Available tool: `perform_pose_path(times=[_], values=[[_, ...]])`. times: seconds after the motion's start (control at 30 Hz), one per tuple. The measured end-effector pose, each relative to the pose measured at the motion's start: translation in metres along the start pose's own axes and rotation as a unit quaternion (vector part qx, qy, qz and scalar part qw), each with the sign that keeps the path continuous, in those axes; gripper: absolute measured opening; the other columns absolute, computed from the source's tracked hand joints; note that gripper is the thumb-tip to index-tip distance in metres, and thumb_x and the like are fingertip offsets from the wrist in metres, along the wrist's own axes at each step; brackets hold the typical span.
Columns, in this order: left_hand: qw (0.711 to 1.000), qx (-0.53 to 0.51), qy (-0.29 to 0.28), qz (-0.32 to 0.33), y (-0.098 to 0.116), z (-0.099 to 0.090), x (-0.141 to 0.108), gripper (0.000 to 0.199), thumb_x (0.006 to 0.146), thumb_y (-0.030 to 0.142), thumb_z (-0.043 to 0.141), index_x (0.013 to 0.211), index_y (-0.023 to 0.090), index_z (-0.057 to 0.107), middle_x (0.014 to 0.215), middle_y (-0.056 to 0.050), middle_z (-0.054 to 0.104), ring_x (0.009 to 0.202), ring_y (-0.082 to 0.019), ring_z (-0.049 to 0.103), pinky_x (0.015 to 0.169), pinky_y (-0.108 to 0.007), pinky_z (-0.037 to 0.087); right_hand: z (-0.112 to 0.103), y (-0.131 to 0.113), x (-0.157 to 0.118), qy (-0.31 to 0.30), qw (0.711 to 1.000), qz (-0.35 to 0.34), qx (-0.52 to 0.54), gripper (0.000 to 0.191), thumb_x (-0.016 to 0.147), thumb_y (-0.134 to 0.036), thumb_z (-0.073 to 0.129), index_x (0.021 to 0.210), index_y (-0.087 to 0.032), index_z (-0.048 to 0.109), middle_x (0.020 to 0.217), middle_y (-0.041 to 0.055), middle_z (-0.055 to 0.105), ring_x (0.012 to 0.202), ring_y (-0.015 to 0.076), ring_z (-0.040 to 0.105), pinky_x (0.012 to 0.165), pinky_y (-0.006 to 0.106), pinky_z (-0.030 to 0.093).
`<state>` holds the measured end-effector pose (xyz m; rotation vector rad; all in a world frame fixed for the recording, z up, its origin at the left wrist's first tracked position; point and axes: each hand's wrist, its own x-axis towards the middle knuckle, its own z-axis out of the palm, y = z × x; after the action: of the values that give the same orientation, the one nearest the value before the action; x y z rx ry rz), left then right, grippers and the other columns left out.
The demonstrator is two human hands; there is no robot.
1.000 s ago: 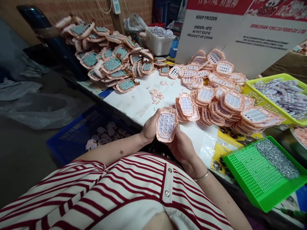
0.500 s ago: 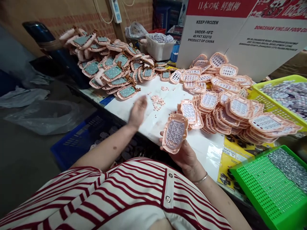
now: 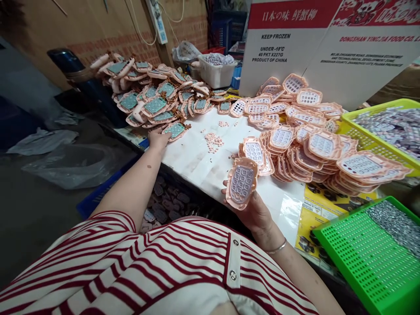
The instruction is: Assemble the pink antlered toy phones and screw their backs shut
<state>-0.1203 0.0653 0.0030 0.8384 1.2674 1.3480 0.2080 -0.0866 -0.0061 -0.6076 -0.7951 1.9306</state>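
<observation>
Left hand (image 3: 159, 141) just reached a green-board shell (image 3: 175, 130), can't tell its grip, right hand (image 3: 257, 215) still cups a keypad shell (image 3: 242, 183), so two pieces in play.

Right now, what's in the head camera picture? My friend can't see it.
A person's right hand holds a pink shell with a gridded middle, while the left hand is at the edge of a teal shell. More shells lie piled up.
</observation>
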Motion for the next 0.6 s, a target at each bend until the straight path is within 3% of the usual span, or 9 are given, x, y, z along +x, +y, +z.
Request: perform_pose_path(times=[0.1,0.23,0.3,0.4,0.5,0.6], values=[[0.992,0.009,0.114,-0.043,-0.004,-0.004,-0.014,0.035,0.096,0.035,0.060,0.123,0.014,0.061,0.120,-0.009,0.065,0.103,-0.023,0.065,0.087,-0.042,0.057,-0.001,-0.001,-0.004,-0.007,1.000,-0.003,-0.007,0.066,0.069,-0.062,0.078,0.122,-0.026,0.063,0.118,0.0065,0.072,0.095,0.0196,0.071,0.077,0.032,0.060],[0.984,-0.020,0.153,-0.084,-0.011,-0.004,-0.050,0.004,0.091,0.011,0.060,0.091,0.009,0.064,0.069,-0.003,0.068,0.066,-0.012,0.065,0.065,-0.026,0.056,0.003,-0.004,-0.006,-0.002,1.000,-0.010,-0.007,0.059,0.072,-0.060,0.077,0.119,-0.027,0.065,0.117,0.0060,0.072,0.095,0.0195,0.071,0.077,0.033,0.060],[0.985,-0.049,0.129,-0.100,-0.016,-0.001,-0.077,0.009,0.090,0.008,0.058,0.083,0.009,0.064,0.063,-0.004,0.068,0.061,-0.012,0.066,0.062,-0.023,0.057,0.006,-0.004,-0.003,0.005,1.000,-0.012,-0.003,0.057,0.073,-0.060,0.076,0.118,-0.027,0.065,0.117,0.0058,0.072,0.095,0.0196,0.071,0.082,0.036,0.060],[0.986,-0.088,0.073,-0.121,-0.024,0.011,-0.120,0.007,0.087,0.008,0.060,0.082,0.010,0.065,0.071,-0.008,0.072,0.071,-0.015,0.073,0.066,-0.023,0.061,0.011,0.000,0.008,0.018,0.999,-0.035,-0.011,0.057,0.072,-0.063,0.075,0.115,-0.027,0.065,0.121,0.0064,0.072,0.098,0.0206,0.071,0.095,0.043,0.057],[0.983,-0.117,-0.021,-0.141,-0.032,0.029,-0.157,0.013,0.085,0.010,0.064,0.097,0.010,0.067,0.086,-0.010,0.076,0.077,-0.019,0.076,0.065,-0.024,0.063,0.017,0.002,0.023,0.032,0.996,-0.073,-0.033,0.059,0.072,-0.066,0.073,0.116,-0.027,0.063,0.126,0.0075,0.070,0.104,0.0225,0.071,0.100,0.047,0.055],[0.973,-0.122,-0.108,-0.163,-0.039,0.047,-0.179,0.024,0.084,0.015,0.069,0.108,0.015,0.065,0.095,-0.009,0.076,0.079,-0.020,0.076,0.063,-0.025,0.064,0.019,-0.001,0.031,0.047,0.992,-0.106,-0.050,0.058,0.074,-0.066,0.070,0.117,-0.028,0.062,0.126,0.0068,0.071,0.109,0.0232,0.071,0.105,0.049,0.053]])
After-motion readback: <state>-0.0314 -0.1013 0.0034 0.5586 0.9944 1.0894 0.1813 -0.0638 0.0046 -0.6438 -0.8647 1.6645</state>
